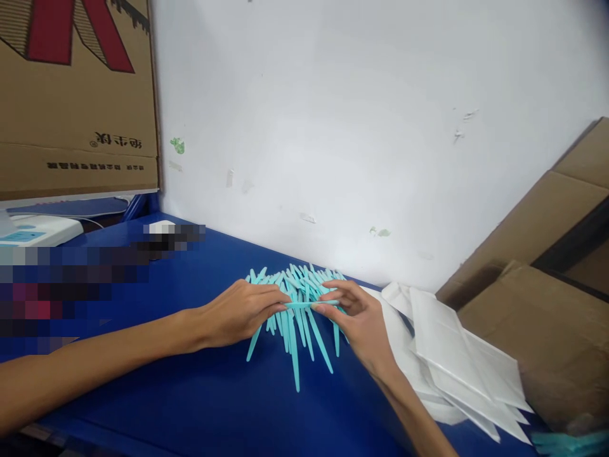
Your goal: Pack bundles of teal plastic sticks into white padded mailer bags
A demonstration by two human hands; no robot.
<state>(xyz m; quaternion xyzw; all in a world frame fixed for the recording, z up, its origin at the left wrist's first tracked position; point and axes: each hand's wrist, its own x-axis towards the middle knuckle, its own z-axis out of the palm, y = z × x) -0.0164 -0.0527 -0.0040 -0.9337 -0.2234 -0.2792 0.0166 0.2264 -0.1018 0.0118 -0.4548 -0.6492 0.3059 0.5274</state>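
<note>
So the thing to look at is the slim turquoise stick (pixel 304 305) held out level just above the near part of a loose heap of the same sticks (pixel 297 330). Both hands are on it: the left hand (pixel 242 312) pinches one end between thumb and fingers, and the right hand (pixel 356 320) has the other end, thumb below and fingertips on top.

My guess is it weighs next to nothing. It looks like thin plastic, fairly stiff but maybe a bit bendy along its length, and it holds a straight line between the two grips. The surface looks smooth, so I'd expect it to slide or roll if you pinch too lightly. Squeezing hard from both ends could bow it, so I'd say a soft pinch near each tip is the way to go, or one pinch mid-length if you only want one hand on it. Picking one from the heap is probably fiddlier, since they criss-cross and could drag neighbours along. The ones poking out toward the person look easiest to grab by the tip.

The heap sits on a blue worktop (pixel 266 406), near the white wall (pixel 333 146). Off to the right there's a stack of flat white bags or sheets (pixel 457 343), with brown cardboard (pixel 518 330) beyond.
</note>
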